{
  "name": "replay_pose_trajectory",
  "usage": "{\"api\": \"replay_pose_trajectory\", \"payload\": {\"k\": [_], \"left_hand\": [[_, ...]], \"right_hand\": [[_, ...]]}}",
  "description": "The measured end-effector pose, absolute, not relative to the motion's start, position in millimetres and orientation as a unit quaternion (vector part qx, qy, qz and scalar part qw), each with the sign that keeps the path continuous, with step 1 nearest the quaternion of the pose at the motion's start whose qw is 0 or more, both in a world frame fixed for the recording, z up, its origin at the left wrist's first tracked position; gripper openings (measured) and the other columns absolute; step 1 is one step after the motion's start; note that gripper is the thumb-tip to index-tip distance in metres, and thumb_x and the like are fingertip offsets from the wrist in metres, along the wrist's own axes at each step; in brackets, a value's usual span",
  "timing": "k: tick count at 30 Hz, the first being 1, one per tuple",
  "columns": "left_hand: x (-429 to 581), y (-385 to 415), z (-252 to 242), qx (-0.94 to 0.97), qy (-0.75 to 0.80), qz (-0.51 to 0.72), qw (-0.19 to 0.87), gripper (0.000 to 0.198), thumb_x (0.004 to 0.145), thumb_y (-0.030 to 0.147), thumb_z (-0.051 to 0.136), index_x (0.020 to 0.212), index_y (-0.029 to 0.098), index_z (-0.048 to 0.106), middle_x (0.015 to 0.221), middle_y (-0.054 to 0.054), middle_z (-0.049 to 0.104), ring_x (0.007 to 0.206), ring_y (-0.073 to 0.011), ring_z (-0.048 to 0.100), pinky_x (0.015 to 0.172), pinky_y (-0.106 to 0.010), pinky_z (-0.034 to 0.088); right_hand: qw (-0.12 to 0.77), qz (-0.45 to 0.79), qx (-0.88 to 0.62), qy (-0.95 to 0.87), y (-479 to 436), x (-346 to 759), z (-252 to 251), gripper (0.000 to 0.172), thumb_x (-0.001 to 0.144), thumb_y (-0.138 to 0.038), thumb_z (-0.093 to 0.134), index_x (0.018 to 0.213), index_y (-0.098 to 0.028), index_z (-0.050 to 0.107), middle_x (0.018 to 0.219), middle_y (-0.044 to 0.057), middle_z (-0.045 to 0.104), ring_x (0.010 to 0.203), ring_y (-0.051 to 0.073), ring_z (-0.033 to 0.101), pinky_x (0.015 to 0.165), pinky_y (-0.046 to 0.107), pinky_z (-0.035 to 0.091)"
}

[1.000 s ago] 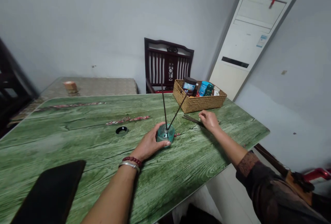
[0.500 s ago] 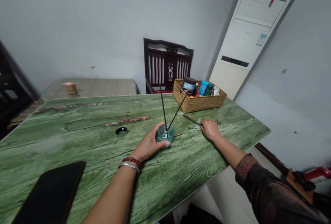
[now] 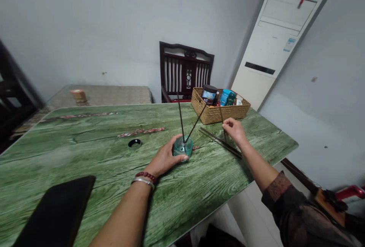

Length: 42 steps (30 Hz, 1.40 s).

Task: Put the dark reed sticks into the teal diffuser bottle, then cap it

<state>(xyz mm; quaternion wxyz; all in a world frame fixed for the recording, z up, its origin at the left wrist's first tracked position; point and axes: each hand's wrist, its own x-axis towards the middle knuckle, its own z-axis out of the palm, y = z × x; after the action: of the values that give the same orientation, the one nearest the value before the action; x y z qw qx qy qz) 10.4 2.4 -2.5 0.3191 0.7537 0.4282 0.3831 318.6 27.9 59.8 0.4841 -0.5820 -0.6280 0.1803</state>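
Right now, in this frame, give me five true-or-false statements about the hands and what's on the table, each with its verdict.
1. The left hand is against a round glass holder in which two dark sticks stand, tilted apart. True.
2. The right hand holds nothing. False: its fingers pinch a thin dark stick.
3. More dark sticks lie on the green wood-grain table beside the right hand. True.
4. The woven basket sits at the table's near left corner. False: it sits at the far edge, towards the right.
5. A black ring lies left of the glass holder. True.
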Motion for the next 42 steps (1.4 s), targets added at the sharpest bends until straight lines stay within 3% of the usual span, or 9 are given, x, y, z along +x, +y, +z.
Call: {"api": "replay_pose_trajectory", "payload": {"k": [3, 7, 16, 24, 30, 33, 38, 42], "left_hand": [[10.3, 2.6, -2.7, 0.752, 0.430, 0.387, 0.316, 0.083, 0.065, 0.050, 0.079, 0.137, 0.018, 0.051, 0.133, -0.013, 0.064, 0.123, -0.0344, 0.059, 0.107, -0.049, 0.044], [10.0, 2.5, -2.6, 0.755, 0.428, 0.381, 0.319, 0.084, 0.066, 0.050, 0.078, 0.138, 0.017, 0.049, 0.133, -0.014, 0.064, 0.122, -0.0334, 0.060, 0.108, -0.048, 0.043], [11.4, 0.4, -1.7, 0.750, 0.416, 0.390, 0.335, 0.081, 0.068, 0.046, 0.077, 0.139, 0.019, 0.048, 0.135, -0.013, 0.062, 0.126, -0.0336, 0.057, 0.111, -0.049, 0.040], [11.2, 1.2, -3.0, 0.755, 0.404, 0.396, 0.332, 0.081, 0.068, 0.046, 0.078, 0.139, 0.020, 0.048, 0.137, -0.012, 0.061, 0.128, -0.0345, 0.055, 0.112, -0.049, 0.039], [10.5, 2.4, -3.7, 0.756, 0.414, 0.385, 0.328, 0.082, 0.069, 0.047, 0.077, 0.139, 0.018, 0.047, 0.139, -0.014, 0.059, 0.129, -0.0342, 0.054, 0.112, -0.049, 0.038], [10.5, 2.5, -3.2, 0.758, 0.421, 0.376, 0.327, 0.081, 0.070, 0.046, 0.076, 0.140, 0.018, 0.046, 0.138, -0.014, 0.060, 0.128, -0.0332, 0.055, 0.112, -0.049, 0.039], [11.3, -1.0, 2.5, 0.751, 0.428, 0.377, 0.332, 0.079, 0.068, 0.042, 0.076, 0.138, 0.020, 0.048, 0.136, -0.012, 0.061, 0.127, -0.0328, 0.056, 0.112, -0.049, 0.038], [11.4, -2.1, 4.2, 0.749, 0.428, 0.378, 0.335, 0.079, 0.067, 0.042, 0.076, 0.138, 0.020, 0.048, 0.135, -0.013, 0.062, 0.126, -0.0332, 0.057, 0.111, -0.050, 0.039]], "right_hand": [[0.607, 0.377, -0.413, -0.564, 20.3, 298.0, 80.2, 0.023, 0.076, -0.039, 0.070, 0.080, -0.021, 0.056, 0.073, -0.001, 0.068, 0.057, 0.014, 0.063, 0.055, 0.026, 0.054], [0.650, 0.456, -0.289, -0.535, 8.5, 258.1, 99.2, 0.034, 0.072, -0.041, 0.079, 0.085, -0.021, 0.056, 0.077, -0.001, 0.070, 0.062, 0.014, 0.067, 0.057, 0.027, 0.059], [0.594, 0.427, -0.316, -0.604, 10.3, 211.8, 94.6, 0.028, 0.075, -0.039, 0.075, 0.081, -0.020, 0.056, 0.076, -0.002, 0.068, 0.061, 0.010, 0.064, 0.060, 0.025, 0.059], [0.515, 0.394, -0.366, -0.668, 13.5, 201.2, 75.1, 0.024, 0.074, -0.041, 0.071, 0.081, -0.018, 0.066, 0.066, -0.003, 0.065, 0.055, 0.012, 0.060, 0.051, 0.024, 0.053], [0.494, 0.208, -0.456, -0.710, 6.4, 243.9, 77.6, 0.018, 0.084, -0.034, 0.062, 0.086, -0.019, 0.071, 0.071, 0.000, 0.068, 0.062, 0.014, 0.061, 0.059, 0.024, 0.048], [0.412, 0.066, -0.536, -0.734, 8.6, 278.2, 67.1, 0.017, 0.087, -0.027, 0.058, 0.083, -0.018, 0.071, 0.080, 0.003, 0.072, 0.074, 0.016, 0.064, 0.073, 0.025, 0.046], [0.127, -0.034, -0.661, -0.739, 10.7, 311.1, 33.3, 0.020, 0.091, -0.025, 0.055, 0.095, -0.021, 0.074, 0.100, 0.008, 0.073, 0.093, 0.020, 0.066, 0.078, 0.025, 0.043], [0.046, -0.046, -0.682, -0.728, 11.1, 313.4, 17.6, 0.024, 0.094, -0.030, 0.052, 0.100, -0.022, 0.073, 0.108, 0.010, 0.072, 0.099, 0.021, 0.067, 0.078, 0.025, 0.043]]}}
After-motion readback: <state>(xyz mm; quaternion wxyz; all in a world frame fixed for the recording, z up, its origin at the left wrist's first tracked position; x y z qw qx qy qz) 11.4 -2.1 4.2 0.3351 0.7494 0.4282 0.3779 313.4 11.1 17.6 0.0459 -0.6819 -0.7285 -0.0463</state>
